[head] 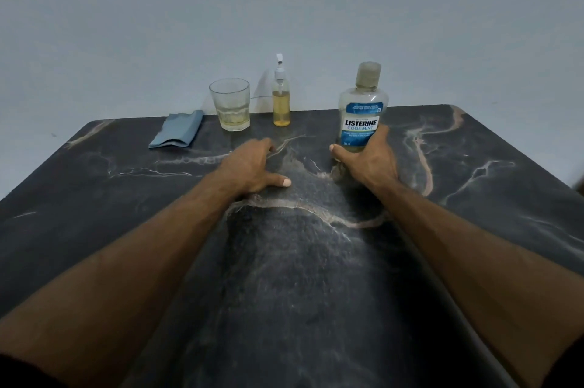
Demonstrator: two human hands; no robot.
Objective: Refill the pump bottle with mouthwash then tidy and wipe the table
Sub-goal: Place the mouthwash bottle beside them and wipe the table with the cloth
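Our right hand (pixel 368 160) grips the lower part of the mouthwash bottle (pixel 362 109) — upright, cap on, right of centre on the dark marbled table (pixel 316 261). Our left hand (pixel 249 166) rests palm-down on the tabletop, fingers loose, holding nothing. Farther back stands the pump bottle (pixel 281 103) with yellowish liquid — just left of it a glass (pixel 230 105), and farther left a folded blue cloth (pixel 177 131).
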